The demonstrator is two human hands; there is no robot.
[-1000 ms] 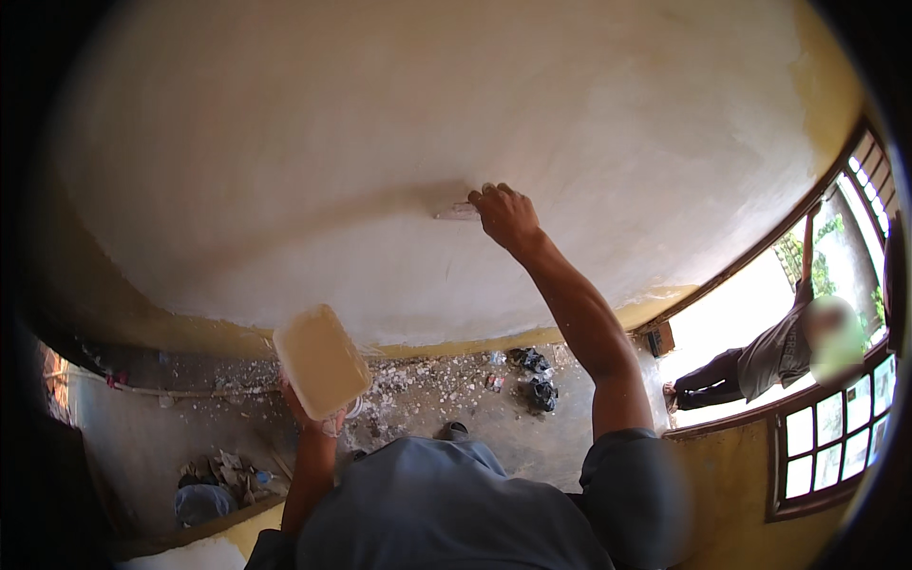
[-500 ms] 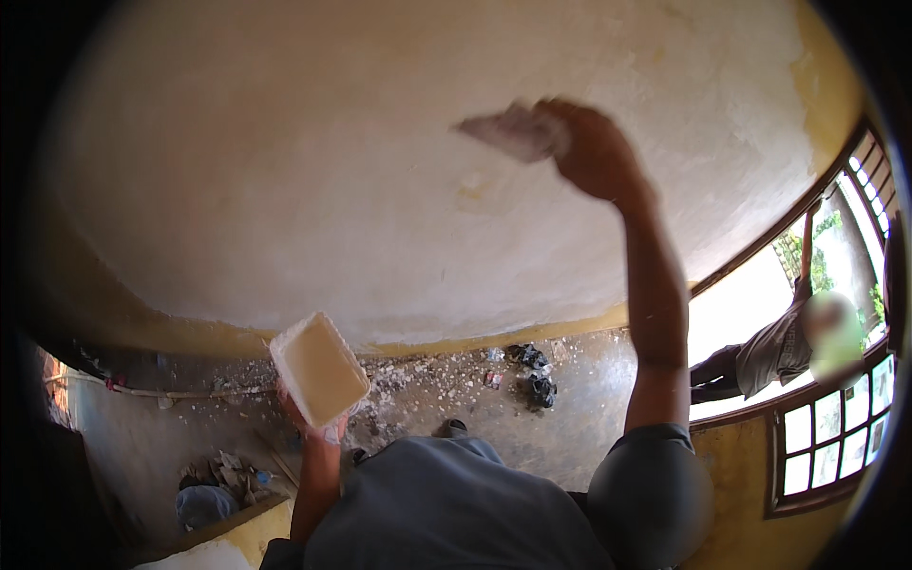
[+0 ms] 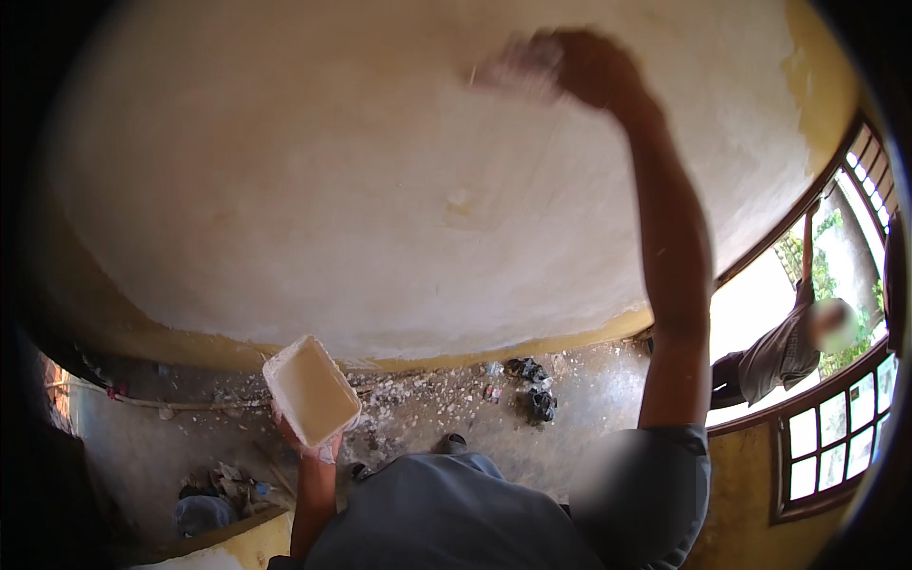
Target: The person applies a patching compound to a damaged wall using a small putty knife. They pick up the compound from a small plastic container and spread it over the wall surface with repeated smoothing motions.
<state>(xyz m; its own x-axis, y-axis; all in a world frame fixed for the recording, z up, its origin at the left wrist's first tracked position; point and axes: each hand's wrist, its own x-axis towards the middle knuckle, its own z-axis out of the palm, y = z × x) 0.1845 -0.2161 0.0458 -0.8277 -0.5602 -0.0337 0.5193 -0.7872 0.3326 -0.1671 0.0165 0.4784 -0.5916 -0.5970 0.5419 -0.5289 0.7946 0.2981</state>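
Note:
My left hand (image 3: 320,448) grips the lower end of a white-smeared rectangular tub (image 3: 282,399) from below, with cream-coloured filler (image 3: 312,385) spread inside it. High in front of me, my right hand (image 3: 600,72) is closed around a flat putty spreader (image 3: 520,70), which is coated in pale filler and blurred by motion. The spreader is at or very near the pale-coated wall (image 3: 266,190); I cannot tell whether it touches. A small yellowish patch (image 3: 461,203) shows on the wall below it.
White crumbs and debris (image 3: 380,404) litter the floor along the wall's base, with black plastic bags (image 3: 541,404) nearby. At lower left lies a rubbish heap (image 3: 228,484) behind a low yellow ledge (image 3: 256,534). Another person (image 3: 774,356) stands by the window opening at right, one arm raised.
My right hand has moved upward across the wall with the spreader. The tub in my left hand has shifted slightly down and left in the view.

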